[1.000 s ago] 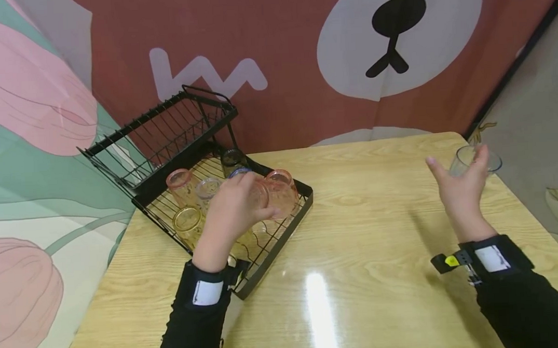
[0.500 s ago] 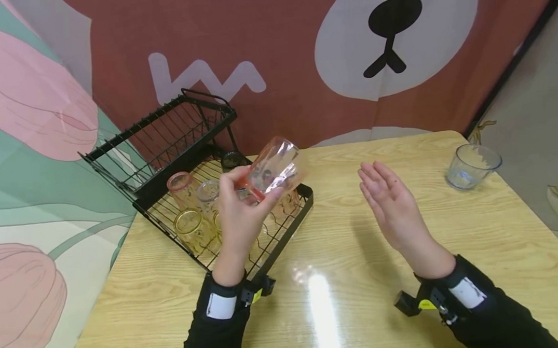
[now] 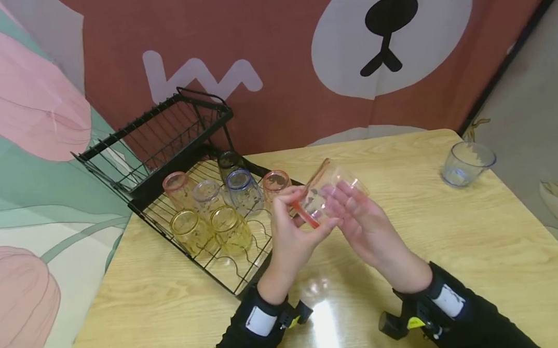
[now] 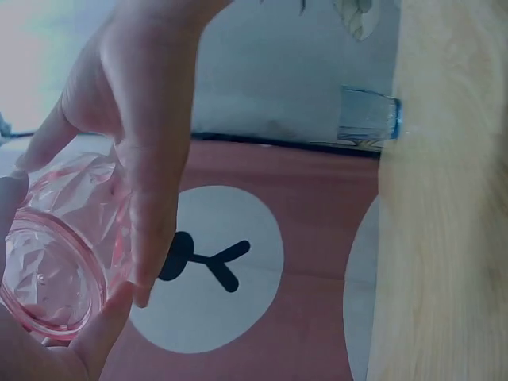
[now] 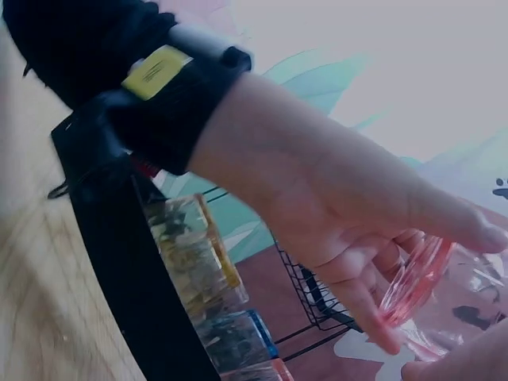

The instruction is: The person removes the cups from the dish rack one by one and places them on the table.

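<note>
A clear pink drinking glass (image 3: 315,196) is held tilted over the table between both hands. My left hand (image 3: 293,233) pinches its red-tinted rim between thumb and fingers, seen also in the right wrist view (image 5: 341,214). My right hand (image 3: 372,229) is at the other end of the glass, with fairly straight fingers showing through it. In the left wrist view the right hand (image 4: 143,103) spreads thumb and fingers about the pink glass (image 4: 67,254); how firmly it touches is hard to tell.
A black two-tier wire rack (image 3: 165,135) stands at the left. Its lower tier bears several upturned glasses, including a yellow glass (image 3: 232,230), a blue-rimmed glass (image 3: 244,191) and another pink glass (image 3: 276,182). A bluish clear glass (image 3: 465,166) stands upright near the table's (image 3: 425,204) right edge.
My left hand has lifted the pink glass out of the rack and brought it rightward. My right hand has left the bluish glass and moved left to the pink one.
</note>
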`<state>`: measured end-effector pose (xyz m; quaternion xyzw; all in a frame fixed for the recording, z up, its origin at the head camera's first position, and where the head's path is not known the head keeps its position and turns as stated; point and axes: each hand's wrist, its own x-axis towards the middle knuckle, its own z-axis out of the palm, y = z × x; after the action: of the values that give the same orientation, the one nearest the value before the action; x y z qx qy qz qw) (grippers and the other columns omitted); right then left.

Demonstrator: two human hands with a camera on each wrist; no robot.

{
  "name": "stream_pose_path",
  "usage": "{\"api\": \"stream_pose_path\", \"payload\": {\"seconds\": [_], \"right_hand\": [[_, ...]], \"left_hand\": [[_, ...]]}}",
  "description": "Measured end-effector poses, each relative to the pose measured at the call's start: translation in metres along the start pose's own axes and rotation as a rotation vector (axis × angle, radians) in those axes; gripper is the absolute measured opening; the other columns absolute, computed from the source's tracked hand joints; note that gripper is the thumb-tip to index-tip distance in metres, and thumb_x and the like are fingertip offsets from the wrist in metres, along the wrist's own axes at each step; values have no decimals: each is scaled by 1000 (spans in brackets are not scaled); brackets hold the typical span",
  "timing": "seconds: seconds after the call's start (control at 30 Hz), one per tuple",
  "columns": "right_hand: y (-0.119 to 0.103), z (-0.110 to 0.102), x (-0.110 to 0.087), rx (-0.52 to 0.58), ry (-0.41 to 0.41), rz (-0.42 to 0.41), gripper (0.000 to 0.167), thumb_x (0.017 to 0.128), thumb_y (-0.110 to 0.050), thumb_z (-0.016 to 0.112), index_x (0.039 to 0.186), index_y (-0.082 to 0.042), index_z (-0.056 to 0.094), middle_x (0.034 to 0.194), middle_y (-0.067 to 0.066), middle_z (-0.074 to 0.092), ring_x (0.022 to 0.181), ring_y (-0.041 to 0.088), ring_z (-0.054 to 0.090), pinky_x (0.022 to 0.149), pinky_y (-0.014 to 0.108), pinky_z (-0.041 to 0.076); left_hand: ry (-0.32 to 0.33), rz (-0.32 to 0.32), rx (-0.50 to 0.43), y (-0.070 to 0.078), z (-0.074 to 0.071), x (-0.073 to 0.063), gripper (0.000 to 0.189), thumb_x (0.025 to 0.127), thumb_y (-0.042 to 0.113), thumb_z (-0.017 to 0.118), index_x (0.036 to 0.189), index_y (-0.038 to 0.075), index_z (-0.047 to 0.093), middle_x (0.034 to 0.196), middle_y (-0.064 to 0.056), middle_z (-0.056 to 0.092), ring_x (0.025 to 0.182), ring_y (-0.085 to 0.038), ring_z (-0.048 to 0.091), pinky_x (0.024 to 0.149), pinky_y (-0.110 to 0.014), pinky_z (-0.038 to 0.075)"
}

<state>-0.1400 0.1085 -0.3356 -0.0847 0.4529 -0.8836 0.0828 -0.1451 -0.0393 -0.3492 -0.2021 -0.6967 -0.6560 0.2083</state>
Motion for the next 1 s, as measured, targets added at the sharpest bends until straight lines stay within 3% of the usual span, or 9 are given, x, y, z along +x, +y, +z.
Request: {"api": "stream_pose_path", "payload": {"seconds": [0.1,0.27,0.37,0.5,0.63,0.77,0.87,0.93,1.0], "right_hand": [[-3,-5,-1,40,6,0,84,89,-33,71,148,0,22,133,4,56,127,16,51,106,24,39],[-14,-21,0,60,3,-99,43,95,-10,62,134,-6,45,132,6,59,124,17,54,102,25,44],[-25,-38,1,108,-13,-220,34,94,5,56,127,-3,52,130,11,60,123,21,55,101,25,45],[-49,-72,0,211,55,-386,35,90,18,52,121,2,53,125,16,59,121,26,57,100,29,47],[-76,-107,-3,255,255,-536,47,80,30,54,118,4,46,120,18,56,115,25,57,93,29,52],[-99,-145,-6,213,535,-654,70,64,42,55,118,1,40,119,15,49,110,21,46,74,23,53],[-110,-180,-11,68,790,-639,78,61,40,61,120,-6,39,122,6,43,110,14,38,70,17,47],[-112,-206,-17,-21,949,-578,79,62,36,66,119,-11,39,123,0,41,111,8,36,72,14,45],[-108,-233,-22,-110,1057,-482,77,65,27,73,118,-16,38,121,-6,39,110,4,34,74,10,44]], "left_hand": [[-55,7,28,0,2,0,72,66,2,87,120,-8,39,127,-21,45,115,-31,52,88,-31,54],[-172,-10,159,-2,-8,7,66,71,9,86,123,-5,48,127,-18,53,114,-27,56,94,-29,51],[-215,-20,327,-2,-19,18,58,79,17,81,125,-3,54,126,-16,58,114,-27,57,97,-34,50],[-287,-62,584,-1,-33,45,61,84,31,77,131,0,55,127,-14,59,115,-28,57,97,-42,48],[-392,-148,772,-9,-40,75,71,83,38,76,138,2,50,124,-15,59,112,-28,56,96,-42,47],[-504,-238,931,-27,-44,96,76,82,37,78,143,4,46,137,-16,51,127,-31,47,106,-44,40],[-572,-296,1002,-41,-44,104,77,81,34,80,145,9,44,149,-17,39,136,-36,36,110,-48,35],[-607,-320,1034,-50,-42,108,77,81,33,80,146,12,44,151,-19,36,137,-40,33,107,-52,37],[-635,-344,1060,-58,-40,109,78,81,33,80,147,15,43,151,-20,35,136,-42,33,105,-53,40]]}}
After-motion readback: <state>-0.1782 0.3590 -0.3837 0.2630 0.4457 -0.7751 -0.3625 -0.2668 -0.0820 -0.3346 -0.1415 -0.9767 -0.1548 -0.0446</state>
